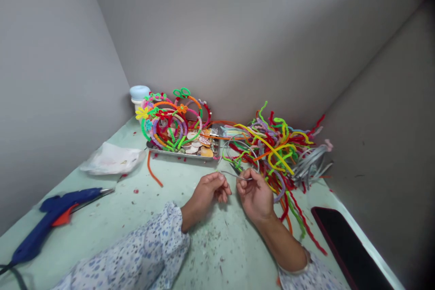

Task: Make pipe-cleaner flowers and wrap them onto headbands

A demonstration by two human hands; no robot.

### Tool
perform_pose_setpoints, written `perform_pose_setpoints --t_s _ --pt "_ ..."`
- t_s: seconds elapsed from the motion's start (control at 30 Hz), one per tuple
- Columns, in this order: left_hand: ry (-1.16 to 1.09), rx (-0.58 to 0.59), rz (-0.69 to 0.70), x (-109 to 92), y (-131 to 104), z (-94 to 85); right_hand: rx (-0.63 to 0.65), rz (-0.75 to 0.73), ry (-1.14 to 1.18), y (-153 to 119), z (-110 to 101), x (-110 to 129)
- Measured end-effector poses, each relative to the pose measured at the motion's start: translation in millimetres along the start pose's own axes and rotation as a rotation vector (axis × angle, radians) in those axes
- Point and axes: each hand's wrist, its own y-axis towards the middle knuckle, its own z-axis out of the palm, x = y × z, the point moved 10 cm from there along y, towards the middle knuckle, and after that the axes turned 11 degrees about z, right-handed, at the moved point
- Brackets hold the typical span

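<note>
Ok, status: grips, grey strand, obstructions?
Right grip: pinching grey strand. Left grip: close to strand, contact unclear. Pipe cleaners heaped close beside right grip.

This looks like a small craft workspace: a stained table (136, 215) between grey walls (220, 45), bearing a glue gun (56, 210), pipe cleaners (277, 156) and fuzzy headbands (163, 105).

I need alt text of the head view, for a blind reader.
The right hand holds a thin grey strand near the left hand, over a pale green table; beyond lie pipe cleaners and a tray with colourful headbands.
</note>
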Motion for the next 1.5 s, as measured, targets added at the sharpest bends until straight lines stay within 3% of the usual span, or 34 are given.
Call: perform_pose_setpoints --t_s 0.27,0.47,0.77,1.1,1.3,1.5 --pt "-0.102 -0.078 -0.002 -2.2 1.7 -3.2 0.027 -0.001 0.0 -1.0 6.6 0.3" --pt "-0.304 -0.181 0.024 -6.7 2.4 -14.1 0.084 -0.019 -0.068 -5.2 14.0 -0.2" --pt "-0.507 -0.318 -0.02 -6.8 3.3 -27.6 0.036 -0.073 -0.269 -4.9 8.1 -3.5" --pt "-0.511 -0.273 -0.044 -9.7 7.0 -24.6 -0.029 -0.127 -0.735 -13.5 9.9 -5.3" --pt "-0.451 -0.253 -0.067 -7.7 4.1 -20.4 -0.179 -0.226 -0.737 -18.9 5.6 12.3" --pt "-0.464 -0.241 -0.064 -7.6 4.1 -20.8 -0.25 -0.178 -0.698 -13.8 -6.5 8.8"
